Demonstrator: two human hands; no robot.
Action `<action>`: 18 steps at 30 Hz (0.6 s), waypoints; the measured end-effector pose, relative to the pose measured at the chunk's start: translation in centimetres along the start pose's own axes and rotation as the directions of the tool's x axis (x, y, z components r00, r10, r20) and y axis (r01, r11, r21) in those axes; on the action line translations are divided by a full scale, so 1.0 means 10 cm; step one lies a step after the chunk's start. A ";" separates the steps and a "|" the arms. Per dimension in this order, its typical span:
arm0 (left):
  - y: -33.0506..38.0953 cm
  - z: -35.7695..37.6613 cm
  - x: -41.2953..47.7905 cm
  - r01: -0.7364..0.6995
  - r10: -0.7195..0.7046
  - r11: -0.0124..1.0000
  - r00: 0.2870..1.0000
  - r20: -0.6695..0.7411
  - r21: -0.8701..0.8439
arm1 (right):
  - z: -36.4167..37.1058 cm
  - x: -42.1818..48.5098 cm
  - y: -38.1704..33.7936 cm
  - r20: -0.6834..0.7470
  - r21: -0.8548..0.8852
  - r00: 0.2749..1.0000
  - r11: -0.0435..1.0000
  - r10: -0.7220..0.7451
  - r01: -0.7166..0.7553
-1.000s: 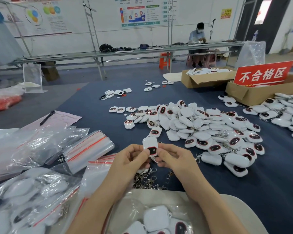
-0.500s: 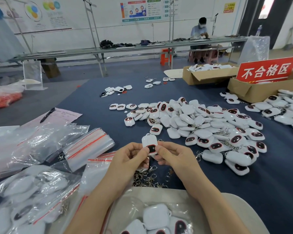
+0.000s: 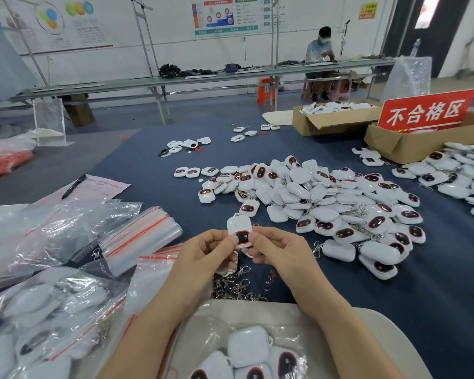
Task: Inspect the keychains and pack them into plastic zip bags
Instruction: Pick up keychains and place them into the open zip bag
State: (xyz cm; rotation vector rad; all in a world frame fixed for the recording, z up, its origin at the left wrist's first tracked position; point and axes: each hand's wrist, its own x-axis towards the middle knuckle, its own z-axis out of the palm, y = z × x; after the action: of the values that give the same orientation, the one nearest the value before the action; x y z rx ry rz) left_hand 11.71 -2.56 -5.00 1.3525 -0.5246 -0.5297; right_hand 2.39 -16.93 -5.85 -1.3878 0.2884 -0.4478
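Observation:
I hold one white keychain [image 3: 239,230] with a dark, red-rimmed oval window upright between both thumbs, just above the blue table. My left hand [image 3: 203,258] pinches its left side and my right hand [image 3: 279,253] its right side. A big heap of the same keychains [image 3: 326,198] lies beyond and to the right. A stack of empty zip bags [image 3: 140,236] with red strips lies to the left. Filled bags rest at the lower left [image 3: 41,318] and in my lap [image 3: 246,351].
Loose metal clasps [image 3: 238,285] lie under my hands. A pink sheet with a pen [image 3: 73,186] lies far left. Cardboard boxes [image 3: 331,120] and a red sign [image 3: 424,112] stand at the back right. A person sits at a distant bench [image 3: 319,50].
Both hands keep the same grip on the keychain. The view has tilted slightly, so the hands and keychain sit a little higher in frame.

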 end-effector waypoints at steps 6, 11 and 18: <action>-0.01 0.02 -0.01 -0.015 0.014 0.999 1.000 -0.020 -0.049 | 0.00 0.02 0.03 0.001 -0.027 1.000 1.000 0.014 -0.014; 0.00 0.02 -0.03 -0.025 0.025 1.000 1.000 -0.006 -0.009 | 0.00 0.02 0.03 0.003 -0.050 1.000 0.999 0.015 -0.015; 0.00 0.00 -0.03 -0.027 0.027 0.999 0.999 0.018 0.027 | 0.00 0.04 0.06 -0.024 -0.065 0.999 0.998 0.026 -0.028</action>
State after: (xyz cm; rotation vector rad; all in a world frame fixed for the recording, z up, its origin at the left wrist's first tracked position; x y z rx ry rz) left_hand 11.53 -2.36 -5.07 1.3662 -0.5654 -0.5143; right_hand 2.81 -17.00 -6.39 -1.4413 0.3426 -0.4355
